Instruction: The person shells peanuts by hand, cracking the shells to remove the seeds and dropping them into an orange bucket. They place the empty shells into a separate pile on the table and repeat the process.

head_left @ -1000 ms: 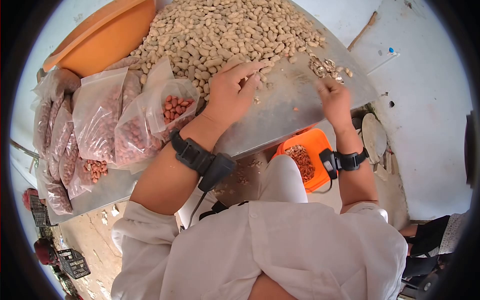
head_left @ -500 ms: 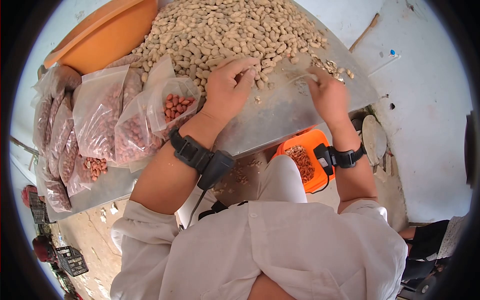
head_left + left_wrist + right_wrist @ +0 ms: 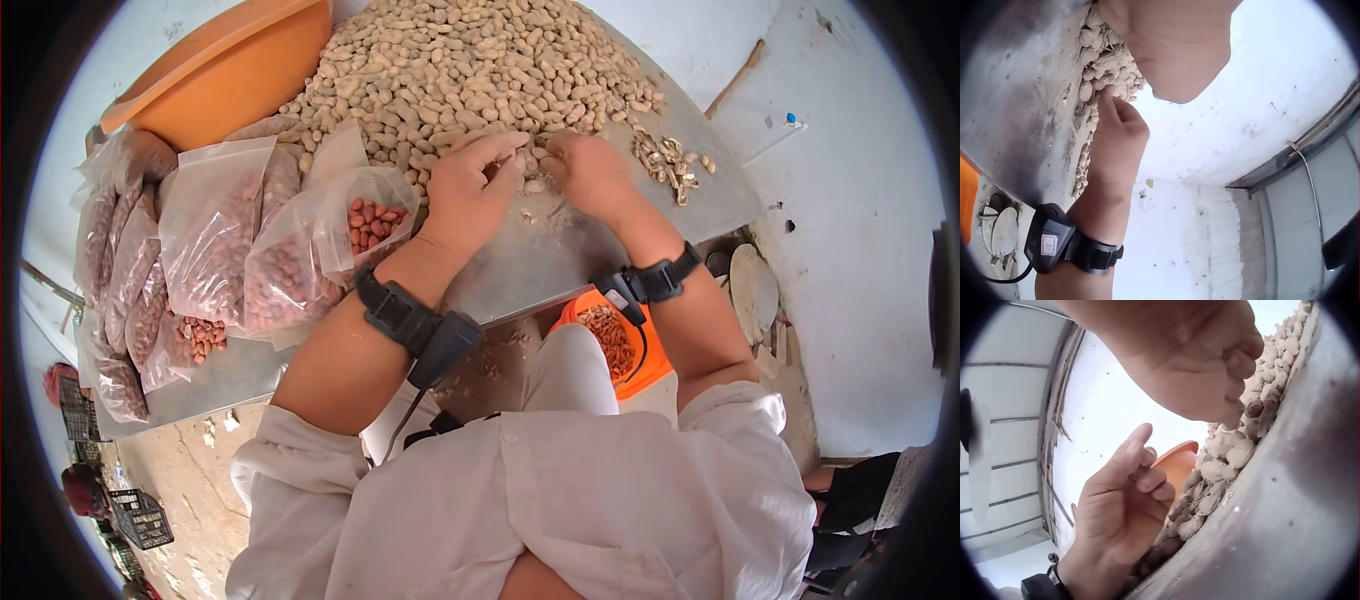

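Note:
My left hand (image 3: 470, 195) is at the near edge of a heap of unshelled peanuts (image 3: 470, 75). Its fingers are curled in the right wrist view, and something dark reddish shows between thumb and forefinger from the head view; I cannot tell what it holds. Beside it, my right hand (image 3: 598, 180) reaches into the same edge with bent fingers. A thin grey tool (image 3: 557, 210) sticks out under that hand. In the right wrist view, its fingertips (image 3: 1230, 415) are right at the peanuts (image 3: 1235, 453).
Clear bags of red peanut kernels (image 3: 210, 240) stand left, one open bag (image 3: 375, 185) nearest my left forearm. An orange basin (image 3: 220, 75) is behind them. Empty shells (image 3: 665, 165) lie right on the metal table (image 3: 520, 270). An orange container (image 3: 650, 375) with reddish bits sits below its edge.
My right hand has moved left from the shell pile to the heap, beside my left hand. My left hand has stayed near the heap's edge.

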Demonstrator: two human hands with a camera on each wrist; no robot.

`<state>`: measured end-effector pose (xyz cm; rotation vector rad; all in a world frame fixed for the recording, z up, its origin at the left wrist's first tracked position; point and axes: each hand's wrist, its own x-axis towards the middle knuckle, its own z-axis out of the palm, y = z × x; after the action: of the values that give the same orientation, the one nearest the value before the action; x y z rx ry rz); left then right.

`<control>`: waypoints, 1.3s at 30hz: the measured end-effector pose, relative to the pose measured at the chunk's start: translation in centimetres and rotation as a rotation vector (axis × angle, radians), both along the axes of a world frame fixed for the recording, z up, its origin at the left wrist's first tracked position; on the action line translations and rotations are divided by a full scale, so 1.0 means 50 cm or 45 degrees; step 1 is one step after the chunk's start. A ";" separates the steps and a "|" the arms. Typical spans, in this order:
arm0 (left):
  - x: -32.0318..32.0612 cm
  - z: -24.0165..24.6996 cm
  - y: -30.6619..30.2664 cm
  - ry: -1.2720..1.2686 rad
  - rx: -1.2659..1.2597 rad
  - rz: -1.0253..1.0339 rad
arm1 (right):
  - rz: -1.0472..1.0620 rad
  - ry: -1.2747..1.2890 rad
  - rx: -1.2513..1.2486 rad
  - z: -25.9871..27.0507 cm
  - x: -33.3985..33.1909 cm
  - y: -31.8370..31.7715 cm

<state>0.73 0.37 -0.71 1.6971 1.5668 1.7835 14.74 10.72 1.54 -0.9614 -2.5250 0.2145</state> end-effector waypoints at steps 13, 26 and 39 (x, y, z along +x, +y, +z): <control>0.004 0.010 -0.004 -0.817 -0.211 -0.482 | 0.331 0.895 -0.629 -0.023 0.007 -0.075; 0.013 0.016 -0.012 -0.862 -0.242 -0.433 | 0.192 0.973 -0.433 -0.034 -0.017 -0.113; 0.024 0.013 -0.011 -0.787 -0.144 -0.380 | 0.428 1.833 -1.846 -0.035 -0.046 -0.129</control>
<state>1.91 -0.17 -0.04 1.0973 1.0609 1.7816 12.46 4.28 -0.23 -0.3297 -0.8426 2.0535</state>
